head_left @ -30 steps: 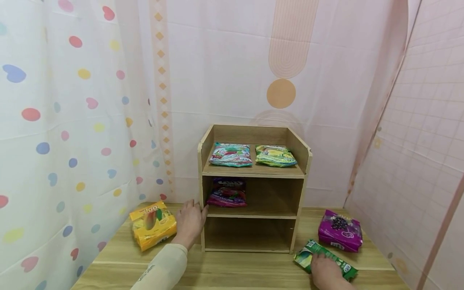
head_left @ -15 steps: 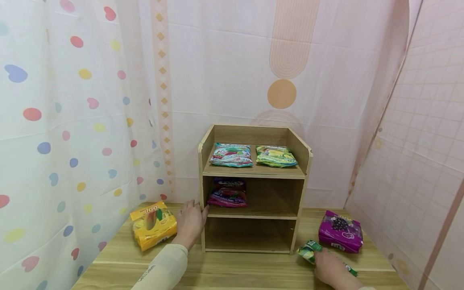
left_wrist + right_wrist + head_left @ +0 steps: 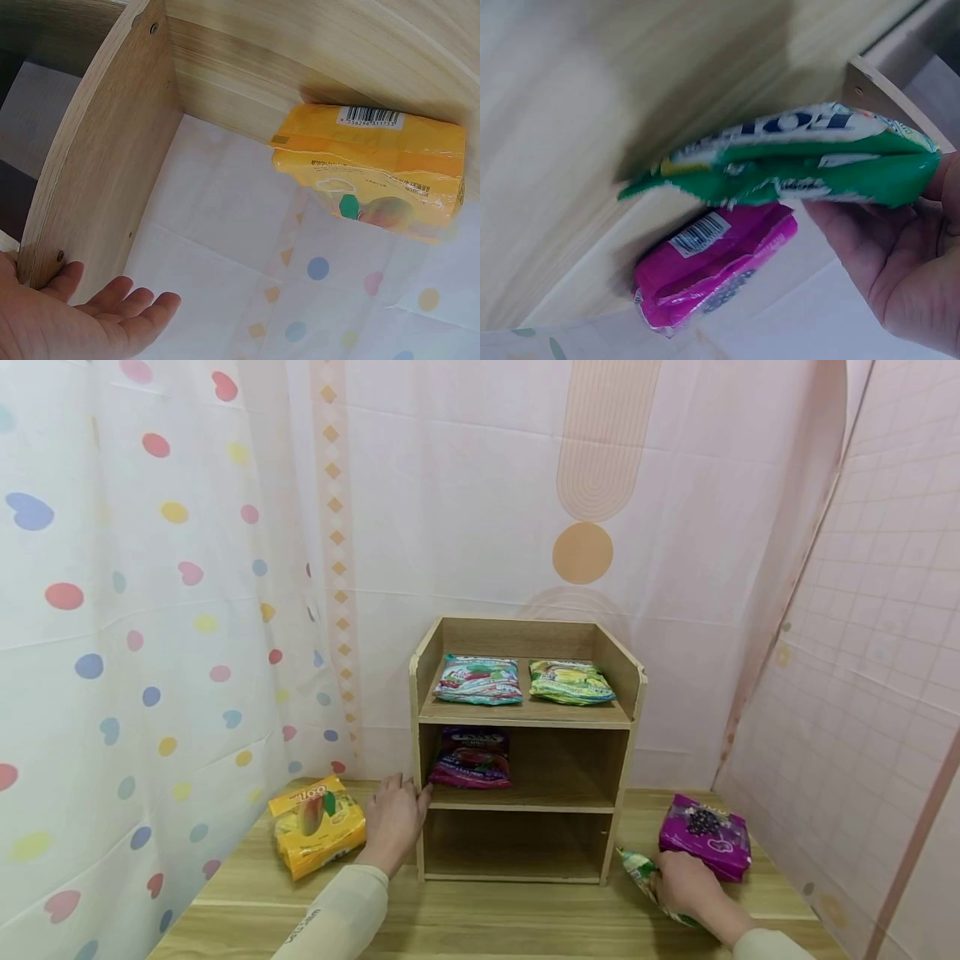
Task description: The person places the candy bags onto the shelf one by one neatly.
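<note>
Pale patterned curtains [image 3: 457,502] hang behind a wood-grain tabletop [image 3: 517,918], on which stands a three-level wooden shelf unit [image 3: 572,768]. To the right of the shelf unit, a green packet [image 3: 795,165] seems to hang just above the tabletop, tipped onto its edge. Careful handling would likely mean supporting the soft wrapper from below, squeezing gently and avoiding the purple packet [image 3: 707,837], farther right of the shelf unit. The right hand [image 3: 688,885] has a narrow grip, holding the green packet between thumb and fingers. The left hand [image 3: 393,822], fingers loosely extended, grips nothing; its thumb seems to touch the shelf unit's left side. Farther left of the shelf unit lies a yellow packet [image 3: 318,827].
</note>
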`<state>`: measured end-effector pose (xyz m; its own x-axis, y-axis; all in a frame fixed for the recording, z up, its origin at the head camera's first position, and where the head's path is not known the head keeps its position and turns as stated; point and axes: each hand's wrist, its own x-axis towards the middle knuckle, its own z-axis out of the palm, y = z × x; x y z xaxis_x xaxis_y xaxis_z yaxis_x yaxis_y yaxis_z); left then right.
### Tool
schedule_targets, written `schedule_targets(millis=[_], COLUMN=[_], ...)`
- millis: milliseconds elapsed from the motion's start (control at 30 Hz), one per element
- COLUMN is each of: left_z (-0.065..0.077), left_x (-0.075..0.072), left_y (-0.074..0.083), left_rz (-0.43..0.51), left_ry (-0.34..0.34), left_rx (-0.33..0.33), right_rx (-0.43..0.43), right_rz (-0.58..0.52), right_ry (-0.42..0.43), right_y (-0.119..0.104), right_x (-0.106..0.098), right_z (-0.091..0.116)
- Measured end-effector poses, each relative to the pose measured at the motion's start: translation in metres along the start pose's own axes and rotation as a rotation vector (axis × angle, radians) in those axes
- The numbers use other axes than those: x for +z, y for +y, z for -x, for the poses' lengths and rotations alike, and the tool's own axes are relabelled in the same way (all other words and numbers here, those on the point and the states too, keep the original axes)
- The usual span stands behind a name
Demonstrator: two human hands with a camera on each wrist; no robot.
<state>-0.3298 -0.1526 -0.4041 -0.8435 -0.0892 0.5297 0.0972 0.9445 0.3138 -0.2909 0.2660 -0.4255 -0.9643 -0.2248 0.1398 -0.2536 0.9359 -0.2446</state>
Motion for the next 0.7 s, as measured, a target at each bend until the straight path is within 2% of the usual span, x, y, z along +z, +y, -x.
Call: schedule_targets(millis=[300,467,700], left_z=[0.000,0.000,0.000], left_x=[0.000,-0.001,0.000], left_y=[0.001,0.001,0.001], left_rz=[0.007,0.010,0.014], left_ry=[-0.003,0.003,0.014], left_rx=[-0.002,-0.003,0.003], right_rx=[0.107,0.229,0.378], right_rz=[-0.329,-0.499,-0.751], right_ry=[-0.146,-0.198,-0.244], right_y=[0.003,0.012,0.027], right_x=[-0.022,-0.028,-0.025], right_z=[-0.008,-0.010,-0.010])
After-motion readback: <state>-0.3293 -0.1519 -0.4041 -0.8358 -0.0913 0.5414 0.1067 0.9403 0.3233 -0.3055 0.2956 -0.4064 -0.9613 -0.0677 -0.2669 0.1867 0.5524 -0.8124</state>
